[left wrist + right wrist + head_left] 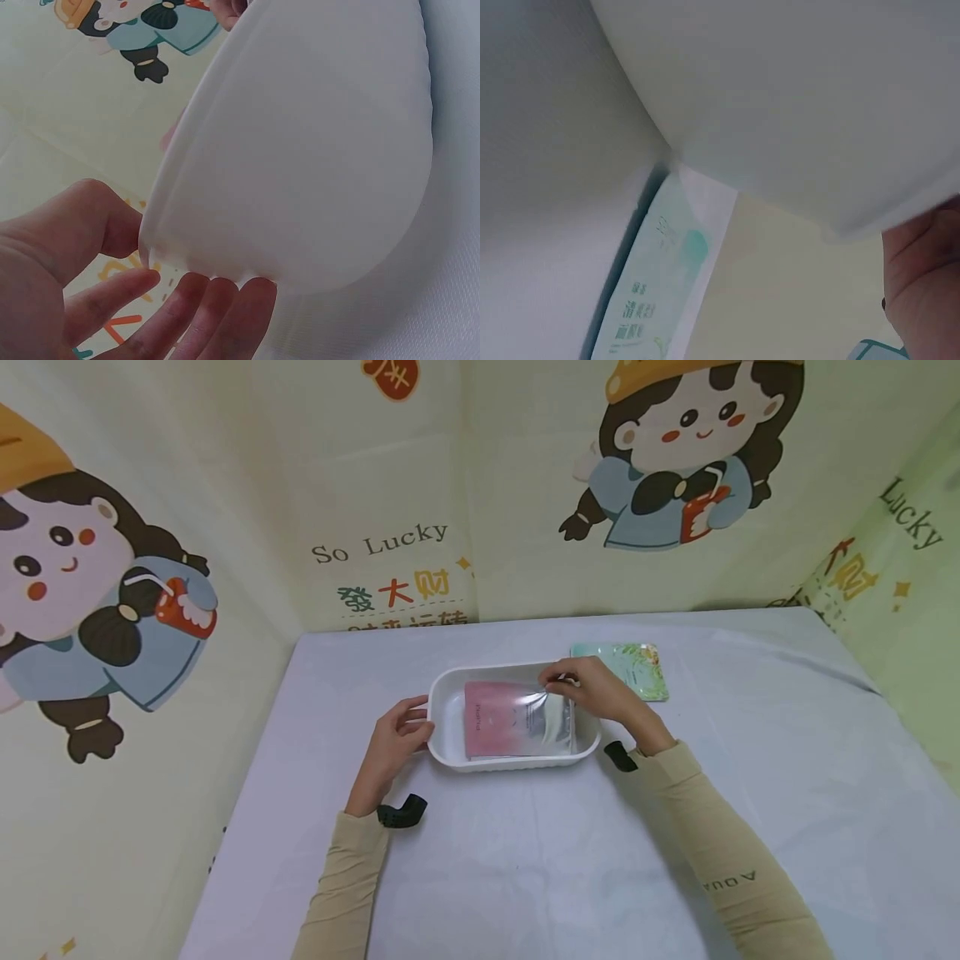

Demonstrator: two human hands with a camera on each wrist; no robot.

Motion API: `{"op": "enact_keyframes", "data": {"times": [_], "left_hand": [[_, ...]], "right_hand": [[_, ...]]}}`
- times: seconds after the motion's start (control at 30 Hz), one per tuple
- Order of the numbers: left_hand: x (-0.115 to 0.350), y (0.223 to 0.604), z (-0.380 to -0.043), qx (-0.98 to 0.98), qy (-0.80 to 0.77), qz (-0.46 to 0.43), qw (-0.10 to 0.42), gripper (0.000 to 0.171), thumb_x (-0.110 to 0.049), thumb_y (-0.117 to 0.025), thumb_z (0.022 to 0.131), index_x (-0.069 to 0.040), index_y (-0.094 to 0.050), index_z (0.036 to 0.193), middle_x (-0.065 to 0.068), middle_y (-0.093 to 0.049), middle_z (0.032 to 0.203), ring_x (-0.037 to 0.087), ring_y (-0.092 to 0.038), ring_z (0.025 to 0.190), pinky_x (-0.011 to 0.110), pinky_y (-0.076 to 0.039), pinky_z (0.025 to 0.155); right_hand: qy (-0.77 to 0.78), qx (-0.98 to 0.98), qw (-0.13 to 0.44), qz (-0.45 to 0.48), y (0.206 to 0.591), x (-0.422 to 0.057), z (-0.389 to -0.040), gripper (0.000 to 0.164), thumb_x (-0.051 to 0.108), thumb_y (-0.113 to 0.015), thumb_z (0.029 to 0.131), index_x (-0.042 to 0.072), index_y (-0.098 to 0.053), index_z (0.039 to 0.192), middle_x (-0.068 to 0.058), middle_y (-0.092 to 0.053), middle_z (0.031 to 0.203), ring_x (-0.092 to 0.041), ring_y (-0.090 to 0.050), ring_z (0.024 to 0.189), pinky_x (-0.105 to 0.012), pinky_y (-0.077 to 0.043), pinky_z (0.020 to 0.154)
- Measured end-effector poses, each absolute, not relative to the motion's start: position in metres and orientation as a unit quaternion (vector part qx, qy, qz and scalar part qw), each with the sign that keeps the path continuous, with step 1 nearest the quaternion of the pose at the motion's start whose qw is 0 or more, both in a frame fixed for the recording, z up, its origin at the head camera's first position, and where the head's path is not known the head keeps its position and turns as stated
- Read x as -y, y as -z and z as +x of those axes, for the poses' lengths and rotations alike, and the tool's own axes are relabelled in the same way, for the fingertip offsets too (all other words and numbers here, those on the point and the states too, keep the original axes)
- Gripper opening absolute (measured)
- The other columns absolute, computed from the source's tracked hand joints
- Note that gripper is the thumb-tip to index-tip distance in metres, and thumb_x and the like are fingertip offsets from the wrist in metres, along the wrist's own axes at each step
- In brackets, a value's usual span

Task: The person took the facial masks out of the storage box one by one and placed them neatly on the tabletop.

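Observation:
A white oblong tray [517, 766] with rounded corners stands on the table. Inside it lies a flat, shiny packet [497, 718], pink on the left and silvery on the right. My left hand [393, 739] holds the tray's left end; in the left wrist view its thumb is at the rim and its fingertips rest along the outer wall [315, 150]. At the packet's upper right corner, my right hand [592, 689] pinches the film between thumb and fingers. The right wrist view shows mostly the tray's outer side [780, 97], which hides those fingertips.
A pale green packet [643, 670] with a leafy print lies just behind the tray's right end, partly covered by the right hand. White cloth [480, 877] covers the table. A printed curtain [517, 527] hangs along the back and sides.

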State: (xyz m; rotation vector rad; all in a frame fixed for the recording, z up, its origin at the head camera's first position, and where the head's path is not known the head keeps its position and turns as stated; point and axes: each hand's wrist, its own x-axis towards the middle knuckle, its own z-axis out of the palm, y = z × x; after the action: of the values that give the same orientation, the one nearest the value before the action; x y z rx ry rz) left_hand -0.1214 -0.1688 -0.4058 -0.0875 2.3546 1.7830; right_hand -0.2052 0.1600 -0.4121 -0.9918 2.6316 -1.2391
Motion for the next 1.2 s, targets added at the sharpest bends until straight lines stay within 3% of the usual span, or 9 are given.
{"op": "enact_keyframes", "data": {"times": [0.33, 0.57, 0.83, 1.2], "left_hand": [[0.173, 0.419, -0.124, -0.797, -0.597, -0.031, 0.087, 0.050, -0.010, -0.062, 0.095, -0.008, -0.050, 0.144, 0.020, -0.059, 0.133, 0.032, -0.063, 0.115, 0.039, -0.059, 0.087], [0.171, 0.418, -0.125, -0.793, -0.601, -0.036, 0.095, 0.051, -0.008, -0.062, 0.095, -0.007, -0.049, 0.144, 0.022, -0.058, 0.133, 0.035, -0.062, 0.116, 0.042, -0.059, 0.088], [0.179, 0.438, -0.133, -0.796, -0.597, -0.044, 0.088, 0.050, -0.016, -0.065, 0.095, -0.016, -0.052, 0.143, 0.015, -0.060, 0.133, 0.029, -0.063, 0.115, 0.038, -0.059, 0.087], [0.180, 0.439, -0.132, -0.800, -0.593, -0.035, 0.080, 0.048, -0.016, -0.064, 0.095, -0.017, -0.053, 0.142, 0.015, -0.060, 0.131, 0.030, -0.064, 0.114, 0.038, -0.060, 0.086]], "right_hand": [[0.406, -0.861, 0.028, -0.305, 0.400, -0.170, -0.201, 0.015, 0.003, -0.068, 0.091, 0.004, -0.073, 0.105, -0.006, -0.072, 0.100, -0.018, -0.066, 0.092, -0.038, -0.055, 0.085], [0.405, -0.865, 0.012, -0.298, 0.390, -0.178, -0.197, 0.017, 0.003, -0.068, 0.091, 0.003, -0.073, 0.107, -0.009, -0.073, 0.105, -0.021, -0.066, 0.094, -0.040, -0.054, 0.087], [0.414, -0.864, -0.007, -0.287, 0.384, -0.189, -0.198, 0.013, 0.002, -0.069, 0.090, 0.003, -0.073, 0.102, -0.010, -0.072, 0.103, -0.023, -0.066, 0.094, -0.044, -0.054, 0.088], [0.387, -0.882, -0.005, -0.269, 0.374, -0.207, -0.197, 0.015, 0.002, -0.069, 0.090, 0.004, -0.073, 0.104, -0.010, -0.073, 0.103, -0.022, -0.065, 0.095, -0.046, -0.053, 0.091]]}}
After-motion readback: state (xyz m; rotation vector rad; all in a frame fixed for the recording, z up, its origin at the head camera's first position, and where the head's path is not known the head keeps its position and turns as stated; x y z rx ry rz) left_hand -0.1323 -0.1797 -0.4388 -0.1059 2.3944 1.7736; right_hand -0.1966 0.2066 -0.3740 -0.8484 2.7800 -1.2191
